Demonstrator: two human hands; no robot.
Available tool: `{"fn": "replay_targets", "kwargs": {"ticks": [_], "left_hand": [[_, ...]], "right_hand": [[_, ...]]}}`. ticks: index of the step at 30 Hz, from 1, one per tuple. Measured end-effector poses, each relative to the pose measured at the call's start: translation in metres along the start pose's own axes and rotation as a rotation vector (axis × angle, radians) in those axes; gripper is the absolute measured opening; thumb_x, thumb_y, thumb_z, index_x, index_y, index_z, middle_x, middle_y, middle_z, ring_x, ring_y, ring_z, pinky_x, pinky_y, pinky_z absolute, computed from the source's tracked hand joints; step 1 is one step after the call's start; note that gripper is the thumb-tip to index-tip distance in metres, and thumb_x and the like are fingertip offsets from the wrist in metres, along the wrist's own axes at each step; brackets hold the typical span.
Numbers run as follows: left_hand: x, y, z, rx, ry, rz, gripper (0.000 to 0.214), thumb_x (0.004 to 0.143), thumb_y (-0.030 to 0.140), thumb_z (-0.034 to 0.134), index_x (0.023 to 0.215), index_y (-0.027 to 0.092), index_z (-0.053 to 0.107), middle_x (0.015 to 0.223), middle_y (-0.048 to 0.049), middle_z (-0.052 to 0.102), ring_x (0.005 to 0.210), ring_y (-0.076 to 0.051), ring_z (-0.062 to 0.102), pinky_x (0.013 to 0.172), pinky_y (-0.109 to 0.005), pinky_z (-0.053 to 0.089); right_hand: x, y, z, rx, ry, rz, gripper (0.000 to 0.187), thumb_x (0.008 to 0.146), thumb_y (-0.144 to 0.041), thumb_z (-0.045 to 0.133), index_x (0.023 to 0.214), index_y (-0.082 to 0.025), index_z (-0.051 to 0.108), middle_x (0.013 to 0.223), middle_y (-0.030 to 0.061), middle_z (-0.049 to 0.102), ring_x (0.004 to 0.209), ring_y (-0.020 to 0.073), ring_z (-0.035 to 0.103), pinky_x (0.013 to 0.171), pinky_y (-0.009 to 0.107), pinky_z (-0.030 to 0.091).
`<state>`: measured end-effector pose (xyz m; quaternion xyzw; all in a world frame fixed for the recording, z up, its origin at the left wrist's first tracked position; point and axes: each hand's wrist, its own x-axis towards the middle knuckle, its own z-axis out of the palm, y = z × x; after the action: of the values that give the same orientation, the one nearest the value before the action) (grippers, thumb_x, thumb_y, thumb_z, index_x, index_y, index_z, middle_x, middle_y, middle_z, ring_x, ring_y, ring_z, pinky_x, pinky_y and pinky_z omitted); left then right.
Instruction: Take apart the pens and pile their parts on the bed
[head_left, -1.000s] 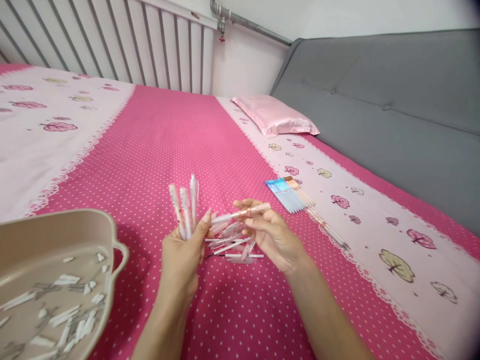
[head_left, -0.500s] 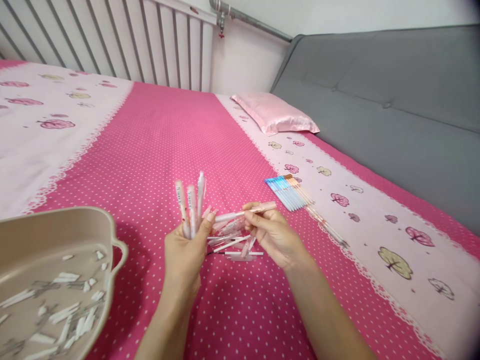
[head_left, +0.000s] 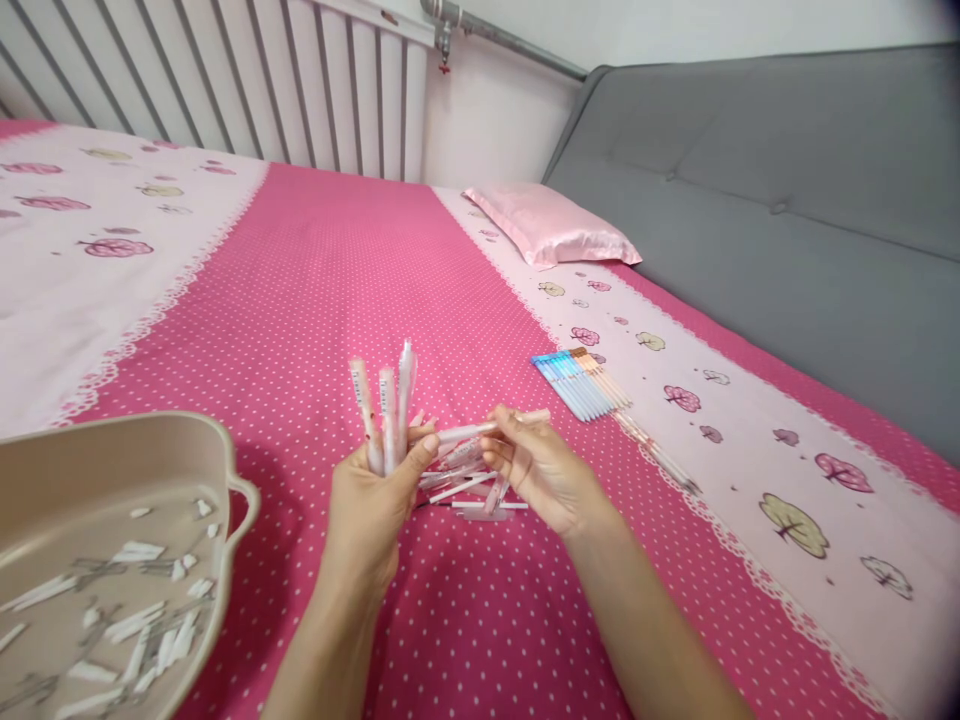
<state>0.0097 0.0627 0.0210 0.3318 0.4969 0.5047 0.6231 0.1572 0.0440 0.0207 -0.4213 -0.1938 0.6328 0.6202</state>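
Holding three pale pens (head_left: pixel 387 405) pointing up in the left grip (head_left: pixel 367 510), wrapped snugly around them, left of the messy pile of pen parts (head_left: pixel 465 487) on the pink dotted bed (head_left: pixel 480 610). Pinching one more pen (head_left: pixel 461 433), lying sideways, in the right grip (head_left: pixel 541 470), just over the pile. Can see a neat row of blue and peach pens (head_left: pixel 576 385) to the right of the pile. Left of the pile, can see a tan tub (head_left: pixel 112 450) holding small white and gray bits (head_left: pixel 139 550).
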Motion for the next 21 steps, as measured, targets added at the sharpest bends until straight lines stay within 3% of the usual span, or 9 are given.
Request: {"fn": "replay_targets", "kwargs": {"ticks": [3, 5, 11, 17, 21], "left_hand": [[-0.001, 0.001, 0.001, -0.024, -0.053, -0.01, 0.036, 0.047, 0.024, 0.08, 0.079, 0.012, 0.069, 0.048, 0.0047, 0.055, 0.039, -0.003, 0.042, 0.038, -0.015, 0.033], [-0.002, 0.001, 0.002, -0.029, -0.024, 0.004, 0.034, 0.047, 0.025, 0.08, 0.076, 0.012, 0.069, 0.048, 0.0039, 0.055, 0.043, -0.006, 0.047, 0.041, -0.016, 0.036], [0.0, -0.001, 0.005, 0.022, 0.179, 0.022, 0.027, 0.052, 0.035, 0.076, 0.056, 0.013, 0.062, 0.033, 0.0084, 0.038, 0.037, -0.006, 0.04, 0.039, -0.018, 0.032], [0.006, -0.004, -0.002, 0.037, 0.24, 0.036, 0.033, 0.056, 0.041, 0.073, 0.052, 0.012, 0.059, 0.042, 0.0028, 0.051, 0.037, -0.005, 0.038, 0.036, -0.019, 0.026], [0.009, -0.006, -0.007, 0.032, 0.207, 0.042, 0.035, 0.057, 0.044, 0.072, 0.055, 0.011, 0.059, 0.043, 0.0039, 0.051, 0.033, -0.003, 0.029, 0.033, -0.019, 0.019]], "right_hand": [[0.003, 0.001, -0.002, 0.014, 0.053, -0.035, 0.016, 0.061, -0.019, 0.076, 0.066, -0.013, 0.062, 0.06, -0.0032, 0.06, 0.056, 0.0042, 0.057, 0.055, 0.012, 0.048], [0.003, 0.0, -0.002, 0.016, 0.06, -0.061, 0.018, 0.059, -0.015, 0.077, 0.069, -0.015, 0.062, 0.064, -0.0034, 0.062, 0.057, 0.0044, 0.057, 0.057, 0.013, 0.048], [-0.001, 0.0, -0.001, -0.057, 0.023, -0.128, 0.027, 0.059, -0.009, 0.074, 0.08, -0.019, 0.059, 0.082, -0.001, 0.068, 0.07, 0.0085, 0.06, 0.066, 0.02, 0.049], [-0.005, -0.004, 0.0, -0.103, -0.098, -0.23, 0.024, 0.062, -0.007, 0.07, 0.078, -0.021, 0.058, 0.079, -0.0044, 0.065, 0.073, 0.0079, 0.058, 0.069, 0.02, 0.046], [-0.004, -0.009, -0.003, -0.064, -0.117, -0.256, 0.022, 0.064, -0.008, 0.069, 0.078, -0.022, 0.06, 0.078, -0.0055, 0.062, 0.071, 0.0062, 0.055, 0.066, 0.017, 0.044]]}}
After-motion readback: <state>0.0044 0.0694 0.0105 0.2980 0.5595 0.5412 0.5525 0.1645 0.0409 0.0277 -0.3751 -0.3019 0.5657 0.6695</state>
